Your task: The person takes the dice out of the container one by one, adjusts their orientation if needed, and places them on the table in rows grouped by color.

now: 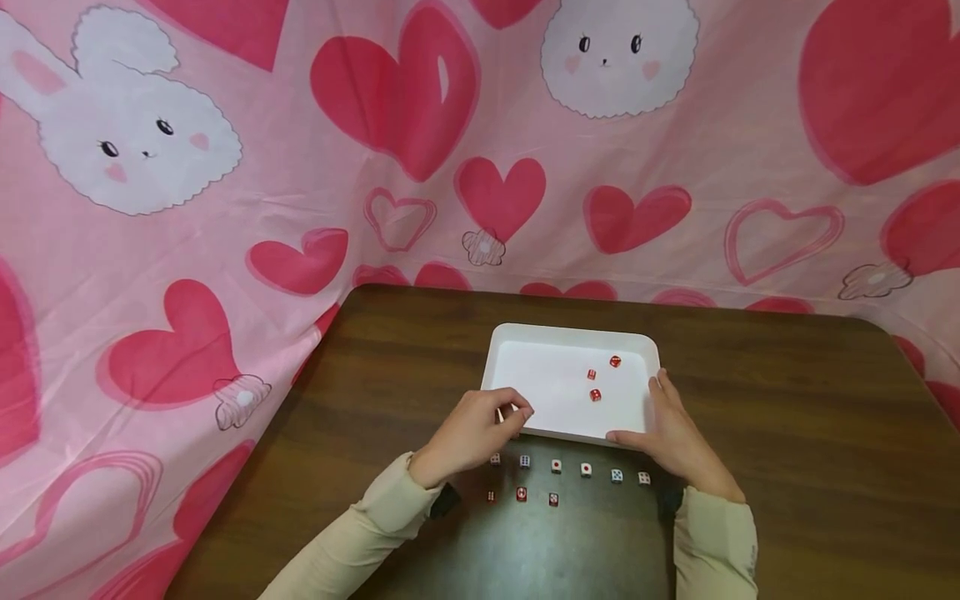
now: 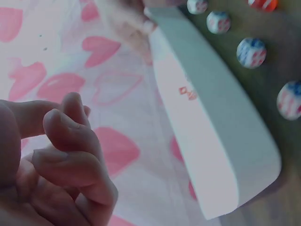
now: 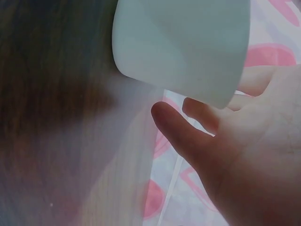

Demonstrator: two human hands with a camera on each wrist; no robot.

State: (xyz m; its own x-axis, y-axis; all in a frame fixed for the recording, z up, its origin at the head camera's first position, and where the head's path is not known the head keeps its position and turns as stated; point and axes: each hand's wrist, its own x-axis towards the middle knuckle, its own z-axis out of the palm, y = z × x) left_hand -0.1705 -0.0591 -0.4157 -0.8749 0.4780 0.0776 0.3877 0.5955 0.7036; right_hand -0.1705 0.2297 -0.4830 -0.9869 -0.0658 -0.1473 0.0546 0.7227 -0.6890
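White tray (image 1: 536, 379): smooth, low-walled rounded rectangle, lying face up on the brown, wood-grained table (image 1: 780, 433); long axis left–right. Three glossy red dice (image 1: 596, 395) in its right half. Near side: row of white dice (image 1: 557, 467), corners rounded. Left hand (image 1: 472, 427), near left corner: loosely curled, released. Right hand (image 1: 675, 433): unclenched, fingers extended about near right corner.

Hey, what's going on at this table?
A person's right hand is at the near right corner of a white tray with three red dice inside. Their left hand is curled at its near edge, holding nothing visible. Six white dice and three more red dice sit in rows on the table.
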